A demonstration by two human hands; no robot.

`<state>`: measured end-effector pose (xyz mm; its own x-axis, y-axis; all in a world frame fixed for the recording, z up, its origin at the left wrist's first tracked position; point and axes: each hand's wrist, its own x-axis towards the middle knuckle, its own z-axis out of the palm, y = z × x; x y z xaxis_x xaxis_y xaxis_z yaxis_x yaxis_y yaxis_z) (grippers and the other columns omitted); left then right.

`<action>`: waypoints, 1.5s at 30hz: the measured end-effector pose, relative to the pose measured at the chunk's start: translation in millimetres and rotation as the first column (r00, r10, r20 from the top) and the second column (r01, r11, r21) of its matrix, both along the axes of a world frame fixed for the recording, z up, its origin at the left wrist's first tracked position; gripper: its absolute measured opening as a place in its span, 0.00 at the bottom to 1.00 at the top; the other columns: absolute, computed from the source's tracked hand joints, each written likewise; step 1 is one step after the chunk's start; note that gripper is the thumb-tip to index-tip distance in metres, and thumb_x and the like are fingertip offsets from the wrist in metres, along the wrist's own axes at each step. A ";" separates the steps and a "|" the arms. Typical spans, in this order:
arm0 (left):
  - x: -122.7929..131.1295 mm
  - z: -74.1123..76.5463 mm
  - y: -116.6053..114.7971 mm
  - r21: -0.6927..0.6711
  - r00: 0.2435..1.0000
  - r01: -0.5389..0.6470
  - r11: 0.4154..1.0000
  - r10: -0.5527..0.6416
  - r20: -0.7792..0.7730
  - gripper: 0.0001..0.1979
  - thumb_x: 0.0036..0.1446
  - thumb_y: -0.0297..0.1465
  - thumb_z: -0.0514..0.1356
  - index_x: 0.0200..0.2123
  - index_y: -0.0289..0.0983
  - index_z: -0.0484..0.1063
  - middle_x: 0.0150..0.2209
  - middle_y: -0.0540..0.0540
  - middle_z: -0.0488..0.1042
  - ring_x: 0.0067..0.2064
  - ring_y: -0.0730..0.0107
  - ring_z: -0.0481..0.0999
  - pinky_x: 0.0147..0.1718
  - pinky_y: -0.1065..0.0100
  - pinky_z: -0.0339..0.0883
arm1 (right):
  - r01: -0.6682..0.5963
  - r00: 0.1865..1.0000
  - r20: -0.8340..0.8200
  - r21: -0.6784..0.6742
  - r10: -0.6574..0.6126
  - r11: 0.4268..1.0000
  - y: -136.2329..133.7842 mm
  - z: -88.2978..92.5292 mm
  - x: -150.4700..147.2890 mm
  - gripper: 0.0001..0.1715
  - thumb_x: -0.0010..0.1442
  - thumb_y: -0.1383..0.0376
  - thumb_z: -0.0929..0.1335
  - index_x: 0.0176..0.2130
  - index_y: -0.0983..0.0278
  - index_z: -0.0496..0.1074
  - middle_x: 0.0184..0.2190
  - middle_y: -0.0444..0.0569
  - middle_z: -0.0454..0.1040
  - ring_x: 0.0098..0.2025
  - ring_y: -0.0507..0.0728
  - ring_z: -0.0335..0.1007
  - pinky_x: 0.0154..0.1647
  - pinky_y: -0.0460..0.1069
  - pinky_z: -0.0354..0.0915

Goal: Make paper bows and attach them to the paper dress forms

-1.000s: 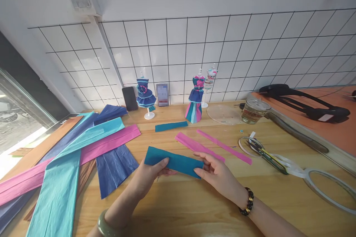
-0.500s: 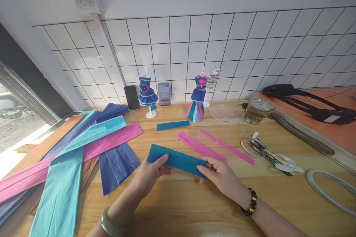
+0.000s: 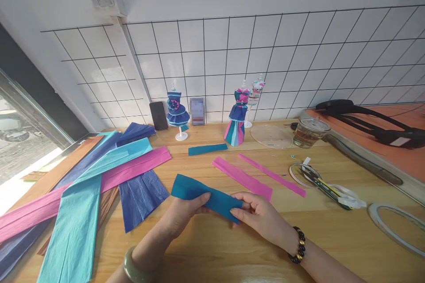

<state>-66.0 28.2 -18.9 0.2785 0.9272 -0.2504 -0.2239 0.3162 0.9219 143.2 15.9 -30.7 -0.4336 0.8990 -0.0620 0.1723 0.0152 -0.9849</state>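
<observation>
A strip of teal crepe paper [image 3: 212,194] is stretched between both hands above the table. My left hand [image 3: 186,212] pinches it near its middle, thumb on top, fingers beneath. Its left end sticks out past that thumb. At the strip's right end my right hand [image 3: 255,210] grips it between thumb and fingers. Beyond the hands lie a wide pink strip [image 3: 244,177], a thin pink strip [image 3: 272,175] and a second teal strip [image 3: 207,149]. A pleated dark blue piece [image 3: 141,201] rests left of my left hand.
Long turquoise [image 3: 78,230] and pink [image 3: 136,169] paper strips overlap at left. Small dress forms, one in a blue dress [image 3: 178,112], another in a multicoloured dress [image 3: 237,117], stand near the wall. At right are scissors [image 3: 328,190], tape rolls [image 3: 378,225] and a glass cup [image 3: 308,132].
My left thumb has slid rightward along the teal strip, closer to my right hand. More of its left end now sticks out. The strip's right end tilts lower.
</observation>
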 end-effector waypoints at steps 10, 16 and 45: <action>-5.6 -1.9 6.3 -0.038 0.996 -0.087 0.995 0.087 0.000 0.10 0.47 0.31 0.64 0.31 0.31 0.71 0.30 0.43 0.76 0.30 0.65 0.75 0.29 0.64 0.72 | 0.154 0.759 0.428 0.614 -0.491 0.774 19.5 -4.4 31.6 0.10 0.56 0.66 0.64 0.40 0.62 0.70 0.36 0.50 0.76 0.40 0.59 0.70 0.43 0.56 0.65; -5.9 -5.5 9.0 -0.024 0.997 -0.076 0.997 0.076 -0.012 0.10 0.47 0.31 0.64 0.33 0.32 0.70 0.31 0.44 0.76 0.32 0.65 0.75 0.29 0.65 0.72 | 0.013 0.628 0.567 0.677 -0.532 0.736 22.0 -7.7 37.9 0.17 0.53 0.72 0.65 0.44 0.64 0.69 0.41 0.52 0.75 0.42 0.61 0.69 0.44 0.56 0.65; -1.5 3.4 3.6 -0.067 0.997 0.007 0.998 -0.012 -0.071 0.14 0.45 0.33 0.65 0.33 0.31 0.68 0.28 0.43 0.76 0.25 0.70 0.75 0.23 0.70 0.69 | 0.106 0.735 0.458 0.650 -0.500 0.752 22.1 -8.0 31.3 0.14 0.57 0.70 0.60 0.40 0.61 0.72 0.39 0.49 0.77 0.41 0.58 0.72 0.43 0.54 0.68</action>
<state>-67.6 31.8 -15.5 0.2666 0.9050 -0.3314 -0.1548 0.3796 0.9121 174.5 38.0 -38.7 -0.1816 0.9197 0.3481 0.7879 0.3479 -0.5081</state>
